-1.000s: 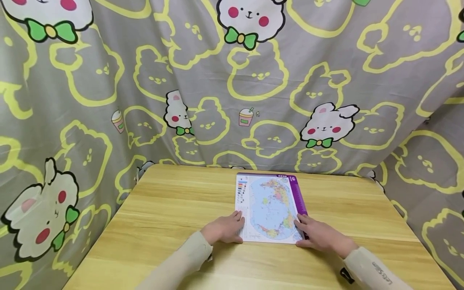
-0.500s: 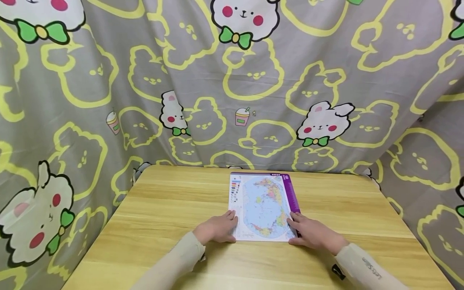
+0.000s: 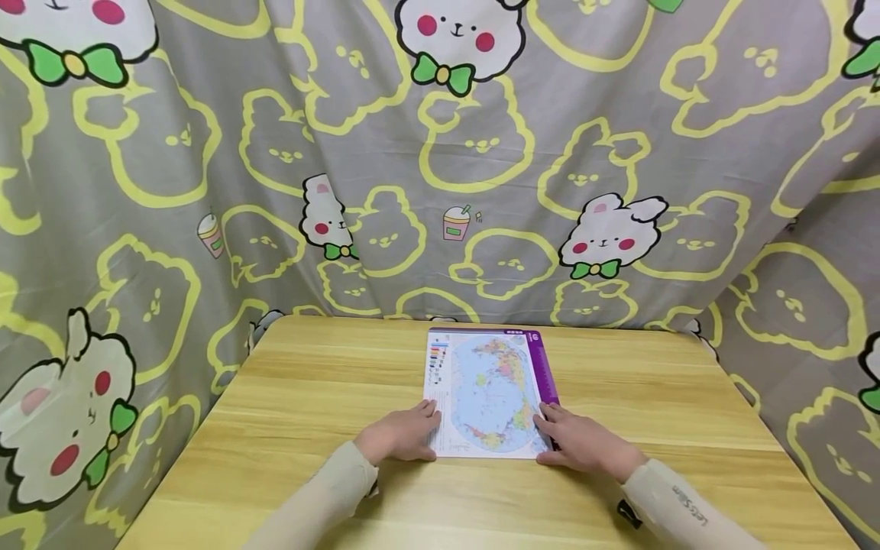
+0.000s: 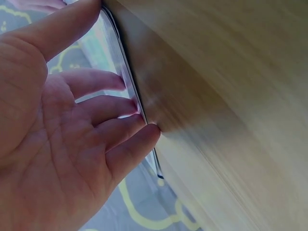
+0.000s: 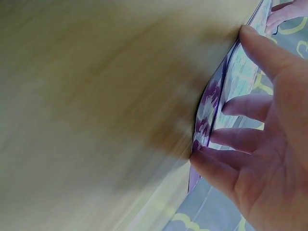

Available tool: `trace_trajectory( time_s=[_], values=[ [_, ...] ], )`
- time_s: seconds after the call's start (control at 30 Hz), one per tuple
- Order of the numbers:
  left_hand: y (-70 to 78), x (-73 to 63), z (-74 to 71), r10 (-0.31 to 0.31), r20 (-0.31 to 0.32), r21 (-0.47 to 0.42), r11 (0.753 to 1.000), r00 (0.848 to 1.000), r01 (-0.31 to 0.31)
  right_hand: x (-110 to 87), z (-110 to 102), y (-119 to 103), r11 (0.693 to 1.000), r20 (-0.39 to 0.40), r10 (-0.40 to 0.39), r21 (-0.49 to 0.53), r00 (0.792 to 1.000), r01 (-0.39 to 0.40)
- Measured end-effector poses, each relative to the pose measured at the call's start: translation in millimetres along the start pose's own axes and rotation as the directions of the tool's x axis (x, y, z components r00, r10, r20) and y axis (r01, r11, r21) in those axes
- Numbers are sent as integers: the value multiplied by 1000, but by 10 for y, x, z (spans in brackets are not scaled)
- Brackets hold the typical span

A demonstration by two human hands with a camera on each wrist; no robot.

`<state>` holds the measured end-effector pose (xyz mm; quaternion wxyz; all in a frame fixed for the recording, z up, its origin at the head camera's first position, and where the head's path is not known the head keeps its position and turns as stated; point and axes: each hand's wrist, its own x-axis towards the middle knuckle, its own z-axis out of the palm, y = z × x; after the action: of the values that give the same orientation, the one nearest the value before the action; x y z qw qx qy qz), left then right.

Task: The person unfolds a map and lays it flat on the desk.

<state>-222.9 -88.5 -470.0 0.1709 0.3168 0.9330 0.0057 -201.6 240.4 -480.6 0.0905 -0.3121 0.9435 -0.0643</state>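
Note:
A world map sheet [image 3: 488,389], white-bordered with a purple strip along its right side, lies flat on the wooden table [image 3: 330,359]. At its near left edge is my left hand [image 3: 399,434], fingertips touching the side and thumb by the near corner. My right hand [image 3: 587,441] rests at the near right edge, over part of the purple strip. The left wrist view shows relaxed fingers [image 4: 127,154] spread along the map's thin edge. In the right wrist view, a purple layer [image 5: 209,106] shows beside the map layer, with fingertips along the edge.
Behind the table hangs a grey curtain [image 3: 385,153] with yellow outlines and white cartoon animals, and it continues along both sides. Both forearms wear light sleeves [image 3: 323,489]. A small black clip-like item [image 3: 629,513] is at the right sleeve.
The map and both hands have shifted a little to the left over the table, with the hands keeping their places at its edges. The head view has also turned slightly.

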Motion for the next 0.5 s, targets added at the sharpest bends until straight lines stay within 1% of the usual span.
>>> trace_trajectory(
  time_s=[0.2, 0.5],
  values=[
    [-53, -23, 13, -3, -14, -18, 1000, 1000, 3, 50, 22, -30, 1000, -22, -14, -22, 1000, 13],
    [-122, -57, 25, -10, -14, -41, 999, 1000, 10, 110, 43, -96, 999, -23, -12, -49, 1000, 11]
  ],
)
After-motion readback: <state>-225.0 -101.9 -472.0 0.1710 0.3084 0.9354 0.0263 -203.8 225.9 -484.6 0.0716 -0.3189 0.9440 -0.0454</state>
